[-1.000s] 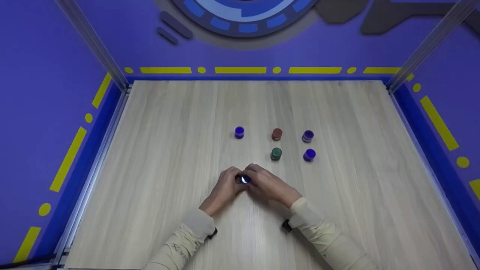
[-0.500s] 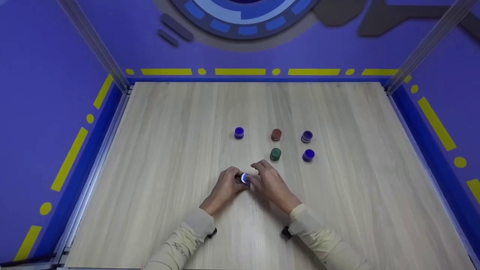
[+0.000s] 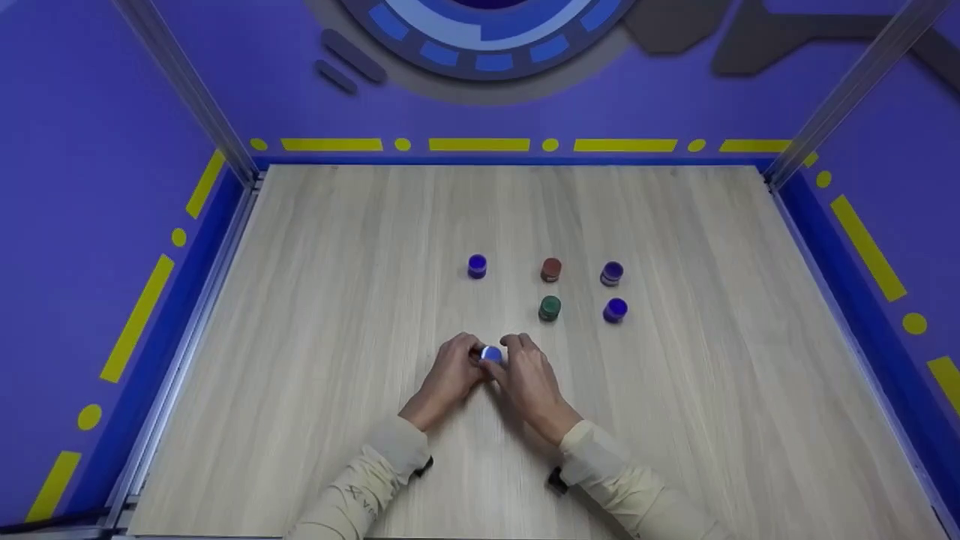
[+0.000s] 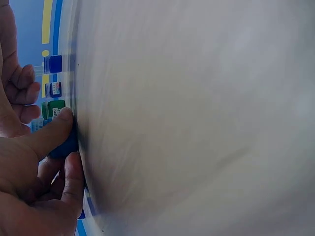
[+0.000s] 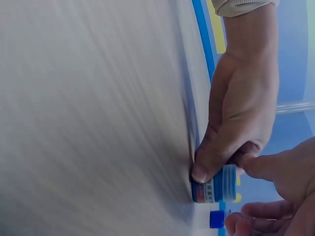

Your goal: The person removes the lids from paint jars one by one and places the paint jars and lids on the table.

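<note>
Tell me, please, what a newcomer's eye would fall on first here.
Probably the left hand, gripping a small blue jar near the middle of the table, with the right hand close beside it. Beyond them stand a red jar, a green jar and three violet-blue jars. Behind rises a blue wall with yellow dashes.

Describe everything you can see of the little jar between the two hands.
The jar is round, with a blue body, a printed label and a translucent, plastic-looking lid on top. It stands upright, seemingly on the wood-look table. The left hand pinches its body between thumb and fingers. The right hand is beside the lid; whether it touches is unclear.
</note>
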`<state>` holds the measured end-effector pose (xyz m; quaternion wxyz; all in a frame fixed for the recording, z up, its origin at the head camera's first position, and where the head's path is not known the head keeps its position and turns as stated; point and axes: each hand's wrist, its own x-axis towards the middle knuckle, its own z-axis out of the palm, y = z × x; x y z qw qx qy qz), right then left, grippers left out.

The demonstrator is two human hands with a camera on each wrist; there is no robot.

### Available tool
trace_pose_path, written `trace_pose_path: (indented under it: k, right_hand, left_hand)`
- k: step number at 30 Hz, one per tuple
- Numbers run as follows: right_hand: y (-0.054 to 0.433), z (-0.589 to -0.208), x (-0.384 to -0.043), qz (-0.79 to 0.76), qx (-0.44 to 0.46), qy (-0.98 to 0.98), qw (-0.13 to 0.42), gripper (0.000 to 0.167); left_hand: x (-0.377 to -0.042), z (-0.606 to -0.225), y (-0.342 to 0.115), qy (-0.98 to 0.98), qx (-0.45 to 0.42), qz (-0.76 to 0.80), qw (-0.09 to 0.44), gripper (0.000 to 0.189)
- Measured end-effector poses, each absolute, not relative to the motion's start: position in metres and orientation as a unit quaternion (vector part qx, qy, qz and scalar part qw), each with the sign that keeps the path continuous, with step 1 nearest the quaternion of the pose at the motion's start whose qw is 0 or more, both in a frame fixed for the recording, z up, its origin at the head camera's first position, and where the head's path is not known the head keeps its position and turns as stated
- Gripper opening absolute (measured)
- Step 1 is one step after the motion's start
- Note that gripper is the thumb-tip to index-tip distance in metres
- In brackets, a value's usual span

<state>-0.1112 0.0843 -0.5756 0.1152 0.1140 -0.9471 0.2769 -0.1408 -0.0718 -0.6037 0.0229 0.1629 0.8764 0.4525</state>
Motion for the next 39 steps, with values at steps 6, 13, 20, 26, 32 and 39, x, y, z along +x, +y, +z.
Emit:
trace_pose_path:
  k: [6,13,20,26,32,39]
  right_hand:
    - [0.083,-0.578,-0.115,0.274,0.136,-0.946,0.111,0.032]
    - [0.086,-0.577,-0.120,0.271,0.182,-0.941,0.086,0.025]
    - [0.089,-0.572,-0.127,0.243,0.241,-0.938,0.057,0.018]
    - [0.095,-0.570,-0.130,0.223,0.308,-0.923,0.064,0.018]
    - [0.103,-0.572,-0.138,0.240,0.367,-0.897,0.055,0.027]
    - [0.112,-0.575,-0.142,0.294,0.361,-0.885,0.020,0.036]
  left_hand:
    - [-0.141,-0.604,-0.071,0.880,0.165,0.445,0.022,0.019]
    - [-0.140,-0.604,-0.072,0.888,0.175,0.425,0.008,0.019]
    - [-0.140,-0.603,-0.072,0.891,0.178,0.419,-0.006,0.019]
    - [-0.139,-0.603,-0.073,0.890,0.177,0.419,-0.003,0.019]
    - [-0.140,-0.602,-0.072,0.888,0.176,0.425,-0.006,0.020]
    - [-0.141,-0.603,-0.071,0.886,0.175,0.430,-0.012,0.023]
